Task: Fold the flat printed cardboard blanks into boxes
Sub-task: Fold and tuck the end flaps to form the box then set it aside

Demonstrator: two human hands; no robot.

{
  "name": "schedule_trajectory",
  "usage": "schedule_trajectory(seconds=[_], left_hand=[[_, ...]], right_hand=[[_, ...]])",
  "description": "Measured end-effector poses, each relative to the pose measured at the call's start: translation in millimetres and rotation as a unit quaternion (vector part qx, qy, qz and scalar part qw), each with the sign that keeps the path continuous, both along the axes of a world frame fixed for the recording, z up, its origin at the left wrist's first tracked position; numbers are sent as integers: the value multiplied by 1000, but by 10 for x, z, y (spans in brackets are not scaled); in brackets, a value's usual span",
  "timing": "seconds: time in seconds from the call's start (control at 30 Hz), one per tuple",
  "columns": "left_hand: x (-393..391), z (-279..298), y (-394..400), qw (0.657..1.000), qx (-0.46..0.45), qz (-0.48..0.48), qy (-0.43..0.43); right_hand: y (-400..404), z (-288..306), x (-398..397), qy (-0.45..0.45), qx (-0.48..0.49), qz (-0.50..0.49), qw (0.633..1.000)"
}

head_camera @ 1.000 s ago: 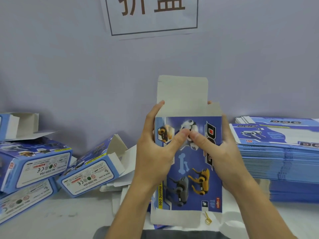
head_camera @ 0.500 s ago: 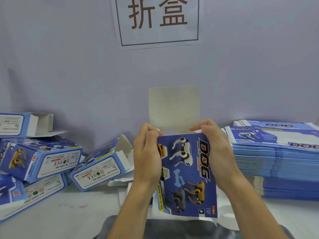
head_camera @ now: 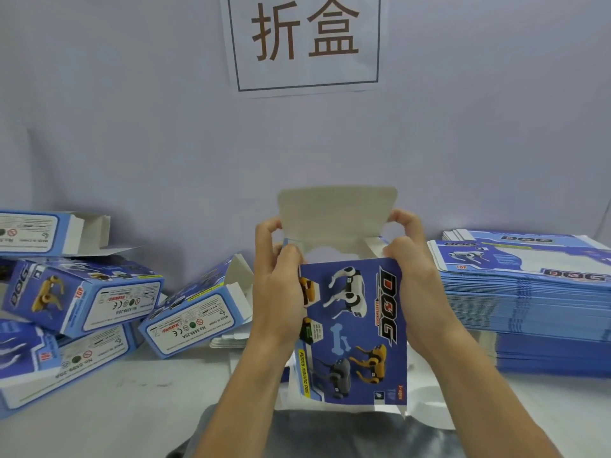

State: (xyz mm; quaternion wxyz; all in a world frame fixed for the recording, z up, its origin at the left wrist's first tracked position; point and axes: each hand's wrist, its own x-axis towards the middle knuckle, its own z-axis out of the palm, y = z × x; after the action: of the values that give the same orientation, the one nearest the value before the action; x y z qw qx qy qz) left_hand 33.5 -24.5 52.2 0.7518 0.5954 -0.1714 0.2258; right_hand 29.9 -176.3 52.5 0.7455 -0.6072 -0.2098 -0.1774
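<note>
You are holding one box (head_camera: 353, 328) upright at the centre of the view, its glossy blue front panel printed with robot dogs, a bone and the word DOG facing you. Your left hand (head_camera: 279, 285) is gripping its left edge, thumb on the front and fingers curling behind toward the flap (head_camera: 337, 219); your right hand (head_camera: 413, 269) is pinching the top right corner, with fingers curling onto the flap's right end. That one flap, plain matte white card with rounded corners, is standing up at 12 o'clock from the box mouth, and the mouth is showing a white inside. At 9 o'clock, five folded boxes (head_camera: 89, 295) are lying tumbled on the table (head_camera: 139, 401), the same blue card with white label panels, several with end flaps hanging open; the nearest one is leaning just beside your left wrist. At 3 o'clock, one tall stack (head_camera: 529, 309) of flat blanks is sitting, thin sheets with blue edges layered evenly; their number is too fine to count. At 12 o'clock, one white paper sign (head_camera: 305, 41) with two brown characters inside a dark frame is hanging on the pale grey wall (head_camera: 132, 127). The table is looking white and smooth, faintly scuffed. At 6 o'clock, grey fabric is showing below the box.
</note>
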Motion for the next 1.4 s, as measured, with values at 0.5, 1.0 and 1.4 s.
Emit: schedule_trajectory(seconds=[0.5,1.0,1.4], left_hand=[[13,-16,238,995,73,-30,-63],[-33,106,91,996,31,33,-83],[-97,138,64,995,28,31,-86]], right_hand=[[4,-53,-19,-54,-3,42,998],[27,46,-77,-57,-30,20,998],[24,69,-42,-71,30,-41,996]])
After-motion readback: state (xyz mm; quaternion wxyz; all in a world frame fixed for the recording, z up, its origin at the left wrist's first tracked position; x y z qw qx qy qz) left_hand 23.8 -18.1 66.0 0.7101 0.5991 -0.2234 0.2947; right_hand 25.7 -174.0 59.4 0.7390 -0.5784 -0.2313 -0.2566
